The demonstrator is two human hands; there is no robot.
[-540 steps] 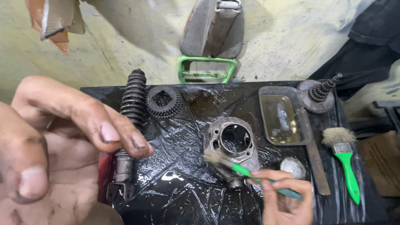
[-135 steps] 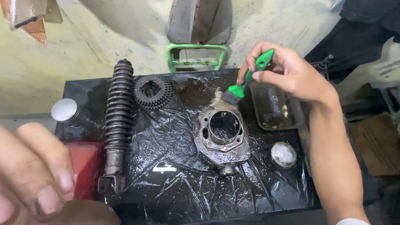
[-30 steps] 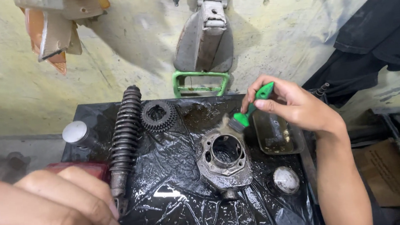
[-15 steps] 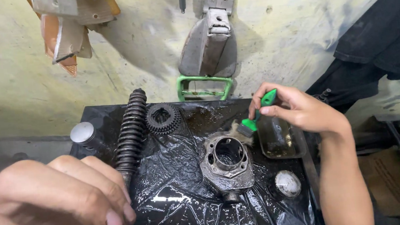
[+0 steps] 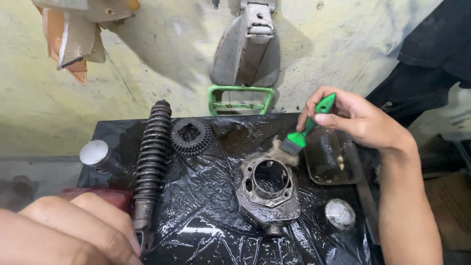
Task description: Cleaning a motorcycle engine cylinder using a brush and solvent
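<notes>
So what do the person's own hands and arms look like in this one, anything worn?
Both are bare. The right hand and its forearm show no glove, sleeve, watch or ring. The left hand fills the near corner, blurred, also ungloved, with short nails and no ring visible. Dark grime shows faintly on the fingers; its forearm is out of view.

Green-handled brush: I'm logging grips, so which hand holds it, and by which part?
The right hand holds the green-handled brush by its handle; the left hand holds nothing visible.

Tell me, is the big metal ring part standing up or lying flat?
Lying flat. The cylinder rests on the wet black sheet, its round hole facing up at the camera.
</notes>
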